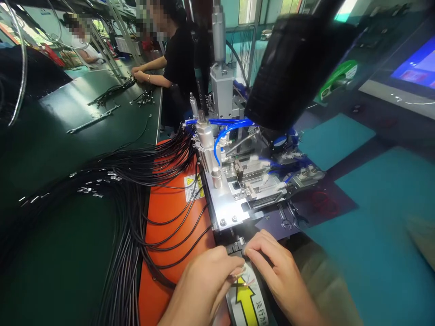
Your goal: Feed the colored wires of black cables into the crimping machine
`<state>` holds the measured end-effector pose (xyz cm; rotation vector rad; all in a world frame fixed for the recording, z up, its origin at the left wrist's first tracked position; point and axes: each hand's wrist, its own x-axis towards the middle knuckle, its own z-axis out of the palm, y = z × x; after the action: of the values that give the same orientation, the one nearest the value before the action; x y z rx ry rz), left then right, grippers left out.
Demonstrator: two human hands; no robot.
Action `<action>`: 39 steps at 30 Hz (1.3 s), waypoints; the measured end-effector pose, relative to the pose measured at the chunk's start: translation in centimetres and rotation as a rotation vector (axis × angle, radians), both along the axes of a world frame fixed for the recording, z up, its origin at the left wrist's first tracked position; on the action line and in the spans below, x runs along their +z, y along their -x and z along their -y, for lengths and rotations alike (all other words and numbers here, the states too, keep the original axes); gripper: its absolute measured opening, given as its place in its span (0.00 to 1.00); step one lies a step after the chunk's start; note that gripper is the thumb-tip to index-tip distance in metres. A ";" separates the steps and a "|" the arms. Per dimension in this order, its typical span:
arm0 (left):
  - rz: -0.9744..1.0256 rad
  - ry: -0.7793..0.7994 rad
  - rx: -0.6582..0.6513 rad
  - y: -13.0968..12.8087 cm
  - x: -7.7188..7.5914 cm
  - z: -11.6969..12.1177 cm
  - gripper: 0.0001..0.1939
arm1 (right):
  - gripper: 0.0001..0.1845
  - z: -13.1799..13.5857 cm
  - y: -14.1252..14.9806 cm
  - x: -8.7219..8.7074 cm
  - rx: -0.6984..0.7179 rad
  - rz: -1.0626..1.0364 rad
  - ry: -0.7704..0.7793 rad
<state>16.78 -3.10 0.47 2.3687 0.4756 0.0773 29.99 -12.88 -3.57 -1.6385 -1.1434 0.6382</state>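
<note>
a white curved strip (237, 312) bears a yellow arrow (247, 302) and "运行方"; the orange panel (163, 206) carries a warning sticker (194, 189) with a triangle, its print illegible.

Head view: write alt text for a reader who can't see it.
A person's bare left hand and right hand are close together at a dark fixture, before a metal machine with blue tubes. Black cables lie in bundles to the left, over an orange surface and a green table, with a person in black farther back.
</note>
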 end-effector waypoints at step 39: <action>-0.146 0.176 0.283 0.3 0.6 1.4 0.13 | 0.05 2.6 0.6 2.6 0.208 -0.067 0.082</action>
<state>16.51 -4.46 1.03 2.1307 0.8511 -0.0088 29.40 -15.50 -0.92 -1.5656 -1.2623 0.8769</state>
